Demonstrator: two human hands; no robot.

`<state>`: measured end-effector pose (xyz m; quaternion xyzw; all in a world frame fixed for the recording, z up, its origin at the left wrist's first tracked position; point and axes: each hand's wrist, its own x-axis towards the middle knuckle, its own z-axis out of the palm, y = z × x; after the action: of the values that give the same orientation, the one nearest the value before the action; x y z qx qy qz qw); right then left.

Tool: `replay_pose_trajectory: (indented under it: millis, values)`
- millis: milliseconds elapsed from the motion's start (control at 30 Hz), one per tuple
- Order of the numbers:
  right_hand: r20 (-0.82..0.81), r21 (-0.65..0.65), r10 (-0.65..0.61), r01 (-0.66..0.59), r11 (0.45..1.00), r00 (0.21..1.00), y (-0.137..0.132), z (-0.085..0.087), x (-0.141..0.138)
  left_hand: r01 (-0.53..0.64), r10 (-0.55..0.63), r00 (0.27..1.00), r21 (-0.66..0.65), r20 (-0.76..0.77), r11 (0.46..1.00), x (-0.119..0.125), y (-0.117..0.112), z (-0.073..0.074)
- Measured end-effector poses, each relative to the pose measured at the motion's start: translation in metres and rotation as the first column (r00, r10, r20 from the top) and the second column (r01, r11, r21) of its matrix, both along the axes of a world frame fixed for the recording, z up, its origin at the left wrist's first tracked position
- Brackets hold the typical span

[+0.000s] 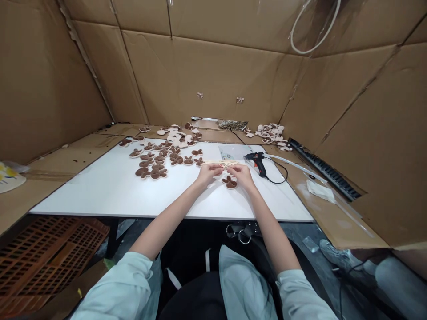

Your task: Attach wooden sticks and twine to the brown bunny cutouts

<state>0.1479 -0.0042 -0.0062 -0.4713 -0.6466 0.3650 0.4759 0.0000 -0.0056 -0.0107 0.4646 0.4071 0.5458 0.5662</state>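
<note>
My left hand [209, 172] and my right hand [240, 173] meet over the white board [110, 195], fingertips pinched close together. What they pinch is too small to make out. Just beyond the fingertips lies a bundle of thin cream cords or sticks [213, 163], partly covered by my fingers. Directly below, between my wrists, a brown rabbit-head-shaped piece with a pale edge [229, 182] rests on the board. Many similar brown rabbit pieces [158, 171] spread to the left of my hands. A black glue gun [258, 163] lies to the right of my right hand.
Pale pieces [271, 132] are heaped at the back right, near a pile of small bits [232, 125]. A clear plastic bag [231, 152] lies behind the hands. Cardboard walls [213, 66] enclose the table. An orange crate [43, 262] stands below left; another person's shoe [336, 253] shows right.
</note>
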Motion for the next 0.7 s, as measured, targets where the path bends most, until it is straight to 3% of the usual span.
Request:
replay_pose_trajectory:
  millis: [167,433,567,700]
  values:
    - [0.052,0.019,-0.036,0.035,0.999,0.998,0.0002,0.0006,-0.0002,0.021,-0.020,0.999,-0.033,0.026,0.999,0.0000,0.0005,-0.0006]
    - [0.089,0.048,0.018,-0.022,0.999,0.996,-0.0064,0.0060,-0.0024,0.132,-0.132,0.991,-0.011,0.023,0.991,0.0007,-0.0008,-0.0005]
    - [0.123,0.054,0.045,-0.052,0.997,0.991,-0.0083,0.0064,-0.0033,0.115,-0.115,0.993,0.041,-0.006,0.992,-0.0004,0.0018,-0.0037]
    - [0.128,0.161,-0.056,0.035,0.986,0.990,-0.0078,0.0052,-0.0031,0.084,-0.073,0.993,0.119,-0.088,0.989,-0.0007,0.0032,-0.0052]
